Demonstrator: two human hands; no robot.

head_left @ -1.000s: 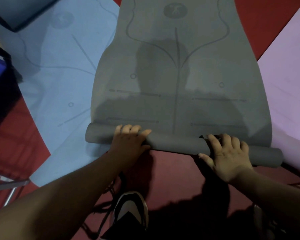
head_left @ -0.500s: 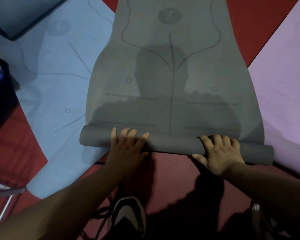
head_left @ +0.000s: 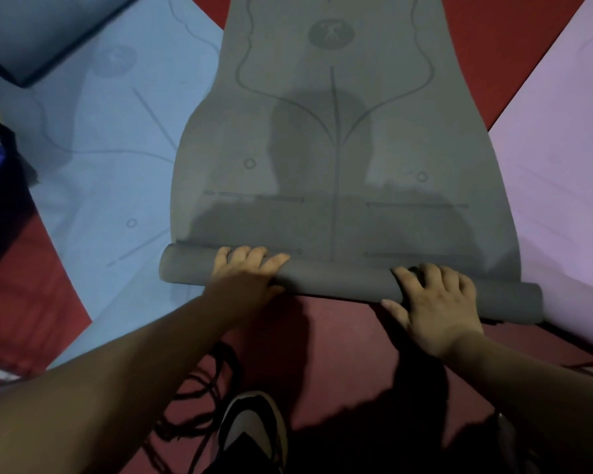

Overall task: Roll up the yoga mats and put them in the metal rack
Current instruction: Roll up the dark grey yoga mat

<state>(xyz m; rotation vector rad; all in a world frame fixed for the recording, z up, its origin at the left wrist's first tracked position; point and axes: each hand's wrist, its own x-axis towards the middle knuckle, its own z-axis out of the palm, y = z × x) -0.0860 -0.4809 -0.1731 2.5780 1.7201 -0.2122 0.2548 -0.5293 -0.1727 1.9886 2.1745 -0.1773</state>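
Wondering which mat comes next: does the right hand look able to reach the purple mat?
Probably yes. The purple mat lies just past the right end of the grey roll, nothing between them; the right hand, gripping that roll, would have to let go first.

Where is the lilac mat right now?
In the head view, the lilac mat lies flat on the red floor along the right side, just right of the partly rolled grey mat.

A: What covers the ground?
B: A red floor (head_left: 343, 350), shadowed toward the bottom.
A: Anything on it?
B: A black-and-white shoe (head_left: 250, 429), dark tangled cords (head_left: 199, 398) just left of it, and a dark box (head_left: 0, 213) at the left edge.
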